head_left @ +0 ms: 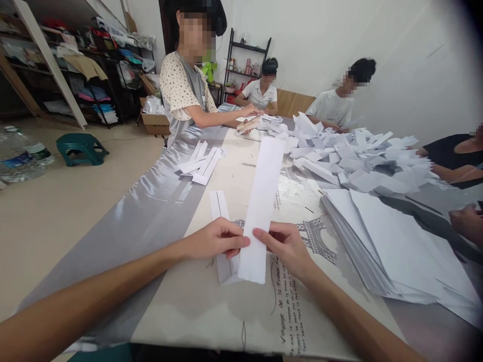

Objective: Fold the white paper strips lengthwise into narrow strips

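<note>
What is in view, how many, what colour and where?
held strip: 1, white, in both hands
lower strip: 1, white, below hands
strip group: 1, white, table left
paper pile: 1, white, table far right
sheet stack: 1, white, table right
table: 1, grey and cream, centre
stool: 1, green, floor left
bottles: several, clear, far left
box: 1, brown, back left
shelves: several, black, back
people: 4+, mixed clothes, around table
left hand, right hand: 2, bare, gripping strip

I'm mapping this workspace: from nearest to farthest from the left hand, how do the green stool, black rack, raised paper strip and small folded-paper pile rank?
From the left hand:
1. Raised paper strip: held, touching it.
2. Small folded-paper pile: ahead on the table.
3. Green stool: left, on the floor.
4. Black rack: far back, by the wall.
</note>
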### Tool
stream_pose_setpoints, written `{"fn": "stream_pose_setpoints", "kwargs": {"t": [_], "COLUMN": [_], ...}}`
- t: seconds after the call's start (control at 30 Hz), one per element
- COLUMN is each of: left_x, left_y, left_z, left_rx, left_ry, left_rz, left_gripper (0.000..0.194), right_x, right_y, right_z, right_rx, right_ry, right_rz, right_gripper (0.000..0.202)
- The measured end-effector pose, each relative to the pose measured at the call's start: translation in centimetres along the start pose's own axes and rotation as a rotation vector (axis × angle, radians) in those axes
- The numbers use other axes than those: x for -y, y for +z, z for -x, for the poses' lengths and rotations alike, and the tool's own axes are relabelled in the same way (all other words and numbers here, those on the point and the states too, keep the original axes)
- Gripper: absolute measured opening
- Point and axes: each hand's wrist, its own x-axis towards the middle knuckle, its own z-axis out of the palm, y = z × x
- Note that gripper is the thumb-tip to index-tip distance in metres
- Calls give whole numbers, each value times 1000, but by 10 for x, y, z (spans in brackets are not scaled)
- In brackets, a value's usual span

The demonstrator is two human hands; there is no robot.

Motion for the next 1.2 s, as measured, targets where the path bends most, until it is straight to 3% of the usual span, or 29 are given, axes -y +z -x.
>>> {"fn": "stream_pose_setpoints", "kwargs": {"t": [0.13, 0.37, 0.6, 0.77, 1.2], "left_x": [0, 2, -2, -3, 2], "left_y": [-1, 0, 1, 0, 0], "left_z": [0, -1, -2, 0, -2], "left_rx": [-16, 31, -61, 2, -27], "left_ry": [-38, 29, 23, 17, -39], "left_rz": [56, -78, -46, -102, 25], "left_gripper": [49, 46, 47, 38, 40], "right_x": [0, 0, 0, -2, 2], "right_y": [2, -2, -2, -7, 1], "right_z": [0, -1, -2, -4, -3], "right_rx": [-12, -101, -186, -308, -253], "right_ry": [-8, 10, 23, 33, 118], "right_rz": [26, 5, -36, -73, -17], "right_gripper": [46, 42, 42, 48, 60]}}
